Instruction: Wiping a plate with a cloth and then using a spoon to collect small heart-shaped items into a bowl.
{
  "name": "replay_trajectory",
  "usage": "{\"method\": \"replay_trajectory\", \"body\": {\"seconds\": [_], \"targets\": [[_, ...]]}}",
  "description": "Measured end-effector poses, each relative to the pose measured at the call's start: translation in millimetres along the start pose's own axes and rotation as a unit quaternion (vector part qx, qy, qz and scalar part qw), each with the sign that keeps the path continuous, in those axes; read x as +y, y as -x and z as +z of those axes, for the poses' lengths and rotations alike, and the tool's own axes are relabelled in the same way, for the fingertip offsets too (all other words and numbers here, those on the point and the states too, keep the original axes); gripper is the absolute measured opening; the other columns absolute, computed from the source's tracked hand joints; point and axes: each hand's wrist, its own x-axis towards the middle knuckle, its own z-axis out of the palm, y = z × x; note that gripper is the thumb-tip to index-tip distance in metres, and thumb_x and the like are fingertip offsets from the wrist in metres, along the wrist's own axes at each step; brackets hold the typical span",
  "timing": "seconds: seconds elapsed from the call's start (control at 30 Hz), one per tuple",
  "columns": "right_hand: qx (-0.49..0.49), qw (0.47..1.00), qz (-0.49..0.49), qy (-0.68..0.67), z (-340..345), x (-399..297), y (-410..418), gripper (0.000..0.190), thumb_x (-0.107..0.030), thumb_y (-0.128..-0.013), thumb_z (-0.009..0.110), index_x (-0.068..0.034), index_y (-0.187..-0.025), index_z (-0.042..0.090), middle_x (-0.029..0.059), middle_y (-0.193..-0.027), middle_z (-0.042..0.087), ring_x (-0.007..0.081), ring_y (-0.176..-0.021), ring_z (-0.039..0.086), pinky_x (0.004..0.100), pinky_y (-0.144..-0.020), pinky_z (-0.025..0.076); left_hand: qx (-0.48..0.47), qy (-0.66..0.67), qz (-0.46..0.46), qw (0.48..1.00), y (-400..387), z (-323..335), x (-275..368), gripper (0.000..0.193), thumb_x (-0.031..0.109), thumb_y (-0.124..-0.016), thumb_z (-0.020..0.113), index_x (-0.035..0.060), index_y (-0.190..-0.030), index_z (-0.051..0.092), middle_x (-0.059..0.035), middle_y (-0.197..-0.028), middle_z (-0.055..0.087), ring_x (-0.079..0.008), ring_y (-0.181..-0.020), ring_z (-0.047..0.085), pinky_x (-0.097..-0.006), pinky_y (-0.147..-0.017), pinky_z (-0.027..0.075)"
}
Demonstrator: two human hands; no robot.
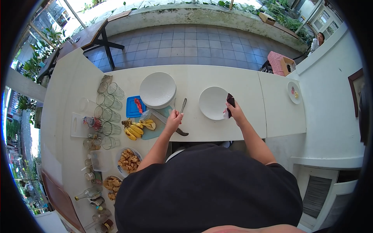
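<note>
My left hand (174, 119) is closed around metal cutlery (183, 105), whose slim ends stick up past the fingers; the lower parts are hidden in the grip. In my right hand (236, 112) is a bunched dark cloth (230, 102) with a pale part below it. That cloth is over the right rim of a single white plate (212, 103). Left of it rises a stack of white plates (158, 90). A knife (182, 132) with a dark curved handle lies under my left forearm, its blade across a pale green cutting board (154, 131).
Bananas (134, 129) and a blue lid (134, 109) with a red packet lie to the left. Several drinking glasses (112, 113), a bowl of fried snacks (128, 160) and bottles (89, 193) line the left side. A small plate (294, 93) is far right. Beyond the counter, a person (316, 43) is visible.
</note>
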Motion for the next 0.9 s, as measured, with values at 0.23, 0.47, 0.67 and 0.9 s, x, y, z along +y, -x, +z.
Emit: {"method": "replay_trajectory", "body": {"seconds": [0.23,0.47,0.67,0.9], "targets": [[-0.067,0.985,0.007,0.156,-37,19,-51,0.03,-0.021,-0.085,0.06,-0.001,-0.104,0.049,0.0057,-0.079,0.057,0.0129,-0.073,0.059,0.0286,-0.064,0.046,-0.03,-0.097,-0.113,0.988,-42,56,-41,0.029,0.031,-0.09,0.053,0.0079,-0.087,0.036,-0.0018,-0.07,0.045,-0.0105,-0.051,0.047,-0.0251,-0.05,0.043],[-0.091,0.953,0.026,0.287,-27,29,-101,0.035,-0.029,-0.085,0.061,-0.002,-0.105,0.05,0.0073,-0.077,0.058,0.0169,-0.066,0.056,0.0326,-0.058,0.044,0.094,-0.303,-0.016,0.948,-79,92,-39,0.034,0.038,-0.09,0.048,0.005,-0.092,0.043,-0.0166,-0.077,0.06,-0.0383,-0.077,0.059,-0.0464,-0.066,0.045],[-0.087,0.925,-0.027,0.368,-17,41,-141,0.039,-0.038,-0.087,0.059,0.0,-0.097,0.055,0.0127,-0.073,0.059,0.0205,-0.065,0.057,0.034,-0.059,0.044,0.119,-0.265,-0.02,0.957,-88,90,-42,0.032,0.033,-0.086,0.059,0.0063,-0.09,0.042,-0.0109,-0.08,0.062,-0.0257,-0.063,0.062,-0.0391,-0.059,0.048],[-0.04,0.889,-0.087,0.448,-6,62,-159,0.039,-0.039,-0.087,0.057,-0.002,-0.098,0.056,0.0191,-0.077,0.063,0.034,-0.074,0.061,0.0418,-0.064,0.046,0.09,-0.181,-0.005,0.979,-90,85,-42,0.03,0.025,-0.082,0.065,0.0055,-0.084,0.042,-0.0056,-0.077,0.063,-0.0189,-0.052,0.06,-0.0318,-0.046,0.047]]}}
